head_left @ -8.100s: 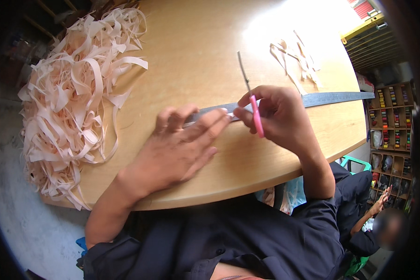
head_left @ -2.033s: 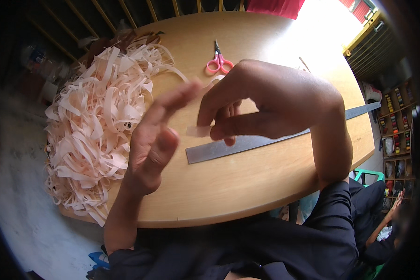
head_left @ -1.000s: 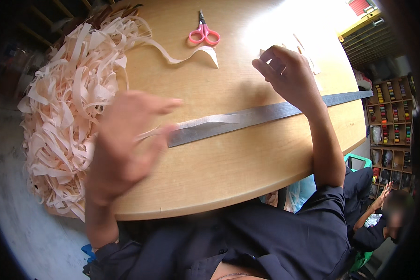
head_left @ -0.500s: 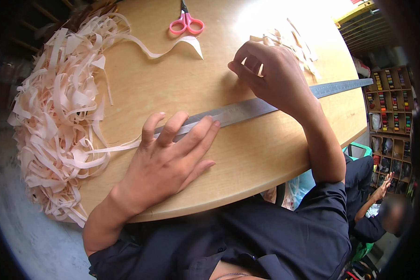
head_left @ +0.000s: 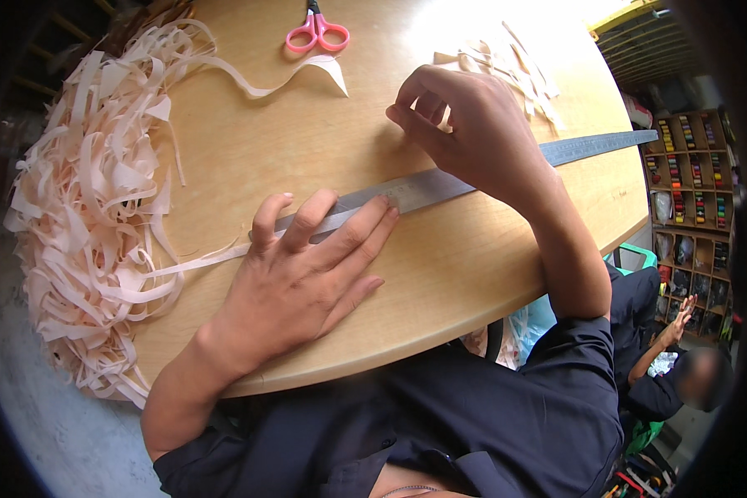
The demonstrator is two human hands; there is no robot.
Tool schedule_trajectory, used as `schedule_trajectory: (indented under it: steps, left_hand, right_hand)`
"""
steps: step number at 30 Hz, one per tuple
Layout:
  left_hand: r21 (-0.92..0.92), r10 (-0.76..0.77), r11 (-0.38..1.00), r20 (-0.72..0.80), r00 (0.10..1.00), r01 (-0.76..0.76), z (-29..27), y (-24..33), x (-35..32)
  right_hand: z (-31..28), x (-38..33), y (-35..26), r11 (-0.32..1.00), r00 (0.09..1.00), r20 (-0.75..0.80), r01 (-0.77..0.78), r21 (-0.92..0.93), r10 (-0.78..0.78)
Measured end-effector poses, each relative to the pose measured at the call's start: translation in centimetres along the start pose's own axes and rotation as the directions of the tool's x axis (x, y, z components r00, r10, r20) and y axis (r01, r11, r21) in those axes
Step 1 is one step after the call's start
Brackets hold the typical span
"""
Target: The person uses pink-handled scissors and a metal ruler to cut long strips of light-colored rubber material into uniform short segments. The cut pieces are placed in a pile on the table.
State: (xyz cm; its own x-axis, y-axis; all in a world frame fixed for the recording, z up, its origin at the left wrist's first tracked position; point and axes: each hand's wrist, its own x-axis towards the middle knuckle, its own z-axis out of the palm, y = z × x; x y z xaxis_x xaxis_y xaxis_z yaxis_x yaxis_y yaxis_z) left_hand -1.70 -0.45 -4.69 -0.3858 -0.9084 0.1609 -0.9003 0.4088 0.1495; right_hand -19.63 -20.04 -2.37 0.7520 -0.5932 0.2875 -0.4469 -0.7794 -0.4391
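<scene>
A long metal ruler (head_left: 593,148) lies slantwise across the wooden table. My left hand (head_left: 286,282) rests palm down over its near-left end, fingers spread, fingertips pressing on the metal. A narrow pale pink fabric strip (head_left: 199,262) runs from the heap of strips (head_left: 100,183) at the left to beneath this hand; its course under the fingers is hidden. Above the ruler's middle, my right hand (head_left: 473,133) is closed in a pinch, thumb against fingertips. Whatever it may hold cannot be made out.
Pink-handled scissors (head_left: 317,35) lie at the far side, near a loose curling strip end (head_left: 332,73). Several short cut strips (head_left: 515,70) lie beyond my right hand. At the right, another person (head_left: 672,373) sits before a shelf of thread spools (head_left: 689,174).
The whole view has shifted slightly, moving the scissors, heap and ruler a little left and up in the picture. My left fingertips sit slightly farther along the ruler; the right hand keeps its pinch.
</scene>
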Motion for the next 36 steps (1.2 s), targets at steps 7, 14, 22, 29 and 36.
schedule_trajectory:
  steps: [7, 14, 22, 29, 36]
  left_hand:
    - [0.036, 0.004, 0.999, 0.008, 1.000, -0.005, 0.0, 0.1, -0.1]
    - [0.049, 0.000, 0.999, -0.006, 1.000, 0.000, 0.2, 0.3, 0.0]
    - [0.035, 0.013, 0.999, -0.067, 0.998, -0.011, 0.4, 0.2, 0.1]
    - [0.066, 0.035, 0.997, -0.074, 0.997, -0.030, 0.3, 0.2, 0.2]
    - [0.052, 0.027, 0.998, -0.103, 0.994, -0.021, 0.6, 0.2, 0.0]
  right_hand:
    - [0.2, 0.2, -0.1, 1.000, 1.000, -0.004, -0.009, 0.002, 0.009]
    - [0.6, 0.0, 0.0, 1.000, 1.000, -0.028, -0.013, 0.026, 0.014]
    - [1.1, 1.4, 1.2, 0.980, 0.986, -0.061, 0.148, -0.133, -0.157]
    - [3.1, 3.1, 3.0, 0.936, 0.963, -0.014, 0.259, -0.240, -0.270]
    - [0.0, 2.2, 3.9, 0.990, 0.982, -0.135, -0.137, -0.030, 0.132]
